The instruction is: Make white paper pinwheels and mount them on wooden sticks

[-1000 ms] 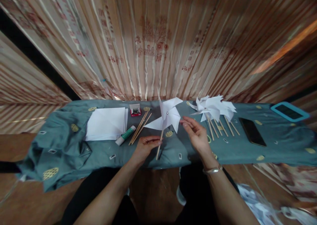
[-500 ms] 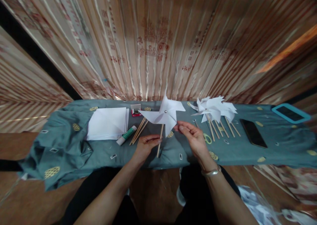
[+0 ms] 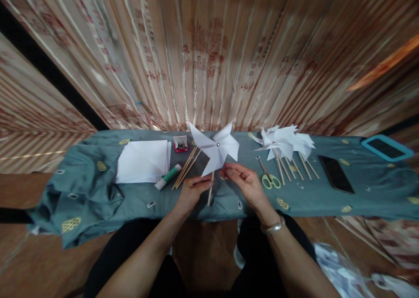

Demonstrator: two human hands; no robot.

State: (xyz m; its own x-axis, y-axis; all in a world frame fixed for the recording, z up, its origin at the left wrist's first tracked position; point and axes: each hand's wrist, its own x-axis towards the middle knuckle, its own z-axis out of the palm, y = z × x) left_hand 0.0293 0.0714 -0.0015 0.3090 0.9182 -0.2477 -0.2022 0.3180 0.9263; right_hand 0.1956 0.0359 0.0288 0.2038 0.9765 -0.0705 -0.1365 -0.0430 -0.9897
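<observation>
My left hand (image 3: 192, 190) pinches the wooden stick of a white paper pinwheel (image 3: 216, 149) and holds it upright over the grey-green cloth (image 3: 85, 188). My right hand (image 3: 245, 182) is beside the stick just under the blades, its fingertips drawn together at the lowest blade's tip. A silver pin sits at the pinwheel's centre.
Several finished pinwheels (image 3: 284, 143) lie to the right, with green-handled scissors (image 3: 270, 178), a dark phone (image 3: 336, 174) and a blue-cased tablet (image 3: 382, 148). Left of my hands lie loose sticks (image 3: 186, 167), a glue stick (image 3: 167, 177), a pin box (image 3: 180, 144) and white paper sheets (image 3: 142, 160).
The pinwheel's blades have turned round the pin. My right hand moved left and closer to the stick, uncovering the scissors. My left hand kept its grip.
</observation>
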